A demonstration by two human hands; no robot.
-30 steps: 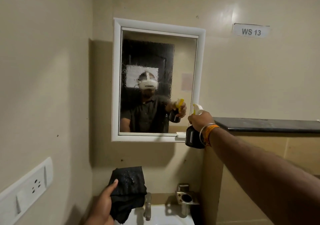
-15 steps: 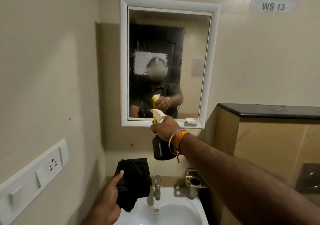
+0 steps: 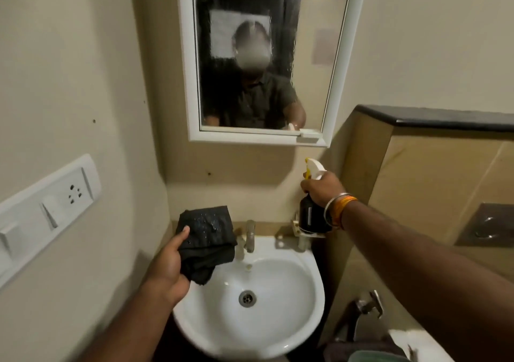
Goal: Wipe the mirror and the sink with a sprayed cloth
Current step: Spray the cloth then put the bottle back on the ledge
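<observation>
A white-framed mirror (image 3: 314,63) hangs on the far wall, its glass speckled with spray drops. Below it sits a white round sink (image 3: 294,300) with a metal tap (image 3: 250,235). My left hand (image 3: 169,264) grips a black cloth (image 3: 207,239) dotted with droplets, held over the sink's left rim. My right hand (image 3: 324,187) grips a black spray bottle (image 3: 310,217) with a white and yellow head, held just above the sink's back right corner.
A white switch and socket panel (image 3: 47,205) runs along the left wall. A tan partition with a dark stone top (image 3: 434,116) stands at the right, carrying a metal flush plate (image 3: 488,225). A metal holder (image 3: 297,232) sits behind the sink.
My right hand has lowered the spray bottle from in front of the mirror down to the sink's back right corner. The view has tilted down; the left hand still holds the cloth.
</observation>
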